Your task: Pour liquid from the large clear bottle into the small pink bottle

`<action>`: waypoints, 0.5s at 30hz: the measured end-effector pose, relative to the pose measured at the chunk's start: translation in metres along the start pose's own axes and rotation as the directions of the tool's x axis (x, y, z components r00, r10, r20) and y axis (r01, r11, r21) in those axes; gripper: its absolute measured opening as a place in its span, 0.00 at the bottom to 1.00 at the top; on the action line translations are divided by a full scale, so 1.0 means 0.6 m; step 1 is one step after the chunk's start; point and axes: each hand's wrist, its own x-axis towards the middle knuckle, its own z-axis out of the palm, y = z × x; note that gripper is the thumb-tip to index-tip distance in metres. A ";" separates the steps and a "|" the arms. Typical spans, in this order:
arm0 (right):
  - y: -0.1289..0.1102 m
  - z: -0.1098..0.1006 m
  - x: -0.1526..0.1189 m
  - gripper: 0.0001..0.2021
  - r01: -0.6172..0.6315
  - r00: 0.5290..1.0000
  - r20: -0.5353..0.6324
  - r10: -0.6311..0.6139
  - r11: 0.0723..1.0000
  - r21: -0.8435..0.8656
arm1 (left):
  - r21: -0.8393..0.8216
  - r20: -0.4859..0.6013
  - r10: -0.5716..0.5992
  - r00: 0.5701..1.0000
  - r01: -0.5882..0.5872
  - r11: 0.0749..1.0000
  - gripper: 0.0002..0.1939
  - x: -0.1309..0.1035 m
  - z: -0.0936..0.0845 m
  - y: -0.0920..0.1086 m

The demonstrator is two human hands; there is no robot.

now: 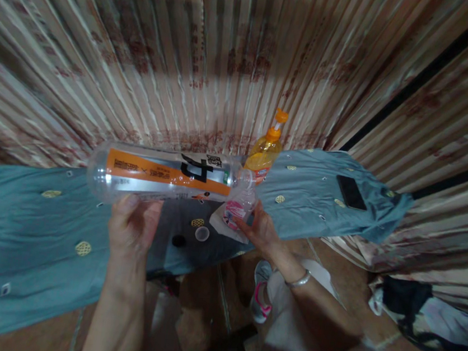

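Observation:
A large clear bottle [169, 174] with an orange and black label lies sideways in the air, its neck pointing right. My left hand [133, 220] grips it from below near its base. The neck meets the top of a small clear bottle [236, 209] with a pink label. My right hand [259, 229] is closed around the right side of that small bottle, which stands over a white sheet [220, 223]. Whether liquid passes between the two bottles cannot be made out. On the cloth nearby lie a clear round cap [202, 233] and a dark round cap [178, 241].
An orange pump bottle [264, 155] stands behind the small bottle. A black phone [351, 192] rests to the right on the blue-green cloth [299, 200]. Pleated curtains [230, 57] hang behind. Dark and white fabric [434, 311] lies at the lower right.

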 end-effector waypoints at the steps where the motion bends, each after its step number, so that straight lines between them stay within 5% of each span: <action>1: -0.001 0.000 0.000 0.25 -0.014 1.000 0.006 0.014 1.000 -0.007 | -0.008 0.000 -0.006 1.000 0.006 1.000 0.24 0.000 0.000 0.000; 15: -0.006 -0.002 0.001 0.25 -0.016 1.000 0.003 0.016 1.000 -0.016 | 0.037 0.052 0.006 0.999 -0.008 0.999 0.19 0.001 0.000 0.002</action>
